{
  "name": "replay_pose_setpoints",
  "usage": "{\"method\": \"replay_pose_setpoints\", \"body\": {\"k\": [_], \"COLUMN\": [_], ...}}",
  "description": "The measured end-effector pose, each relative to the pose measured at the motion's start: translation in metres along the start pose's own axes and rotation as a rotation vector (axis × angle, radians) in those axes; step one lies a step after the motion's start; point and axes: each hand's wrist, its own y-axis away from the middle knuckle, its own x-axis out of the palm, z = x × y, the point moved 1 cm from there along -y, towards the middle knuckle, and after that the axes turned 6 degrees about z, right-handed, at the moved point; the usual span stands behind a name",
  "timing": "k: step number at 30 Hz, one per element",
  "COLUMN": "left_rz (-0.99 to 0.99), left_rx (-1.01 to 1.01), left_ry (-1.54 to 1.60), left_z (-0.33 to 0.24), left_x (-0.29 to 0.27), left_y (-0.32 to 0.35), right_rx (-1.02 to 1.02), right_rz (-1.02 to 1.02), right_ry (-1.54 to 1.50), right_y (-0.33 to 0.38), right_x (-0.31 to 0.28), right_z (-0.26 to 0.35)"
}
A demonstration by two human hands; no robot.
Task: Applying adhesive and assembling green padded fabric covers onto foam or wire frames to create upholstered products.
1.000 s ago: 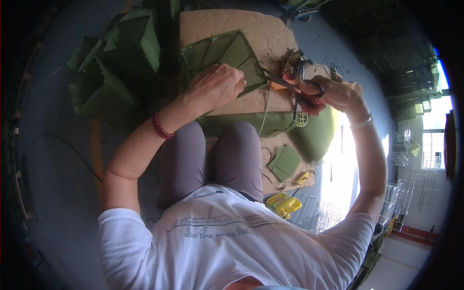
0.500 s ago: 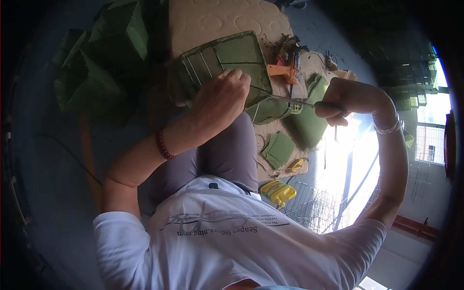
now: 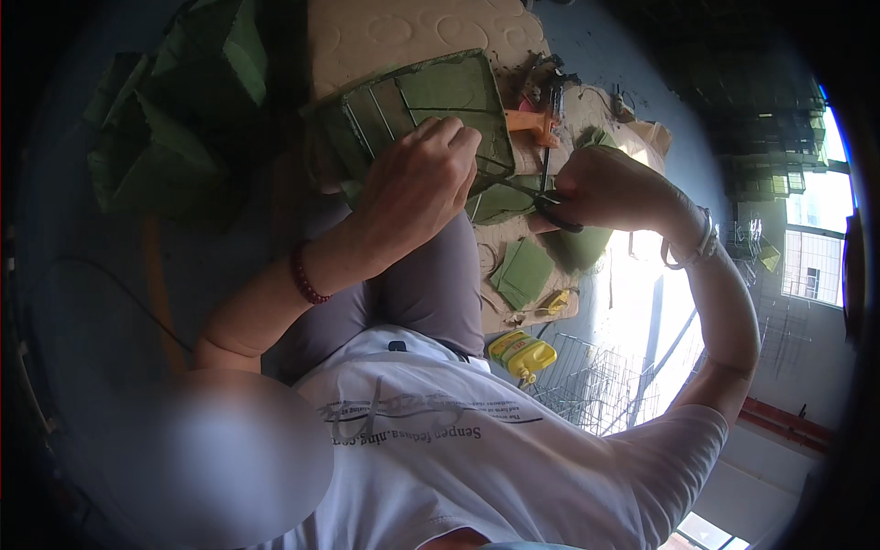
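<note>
A green box-shaped basket (image 3: pixel 454 87), with fabric over a wire frame, lies tilted above my lap on the cardboard. My left hand (image 3: pixel 426 170) is closed at its near side, fingers pinched together over the green fabric; the fingertips are partly hidden. To the right, my right hand (image 3: pixel 610 188) grips dark-handled scissors (image 3: pixel 559 213), their blades pointing left to the basket's lower right corner. Whether the blades touch the fabric I cannot tell. Under the scissors more green fabric hangs down.
Several green fabric boxes (image 3: pixel 197 101) stand at the far left. An orange-handled glue gun (image 3: pixel 532 122) lies on the cardboard (image 3: pixel 412 27) beyond the basket. Nearer are green fabric pieces (image 3: pixel 522 273), a yellow bottle (image 3: pixel 522 356) and wire racks (image 3: pixel 587 380).
My right hand has moved left with the scissors, bringing them closer to the basket corner. My left hand stays at the basket, which has shifted slightly left.
</note>
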Motion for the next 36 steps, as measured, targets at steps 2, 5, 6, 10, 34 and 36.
{"method": "replay_pose_setpoints", "body": {"k": [2, 5, 6, 10, 34, 36], "left_rz": [-0.028, -0.042, -0.041, -0.068, 0.099, 0.108], "left_rx": [-0.009, -0.019, -0.019, -0.012, -0.009, -0.011], "left_ry": [0.041, 0.062, 0.062, 0.068, -0.172, -0.185], "left_z": [0.000, -0.001, -0.001, -0.001, 0.004, 0.005], "left_x": [-0.001, -0.001, -0.001, -0.001, 0.008, 0.011], "left_y": [0.000, 0.000, 0.000, -0.001, 0.006, 0.009], "right_rx": [-0.036, -0.062, -0.062, -0.246, -0.107, -0.186], "right_rz": [-0.038, -0.079, -0.086, -0.307, -0.910, -0.973], "right_ry": [0.002, 0.020, 0.024, 0.048, -0.515, -0.597], "right_y": [-0.003, -0.004, -0.003, -0.004, -0.048, -0.071], "right_x": [0.004, 0.005, 0.003, 0.013, 0.032, 0.035], "right_z": [-0.003, -0.003, -0.001, -0.010, -0.013, -0.014]}}
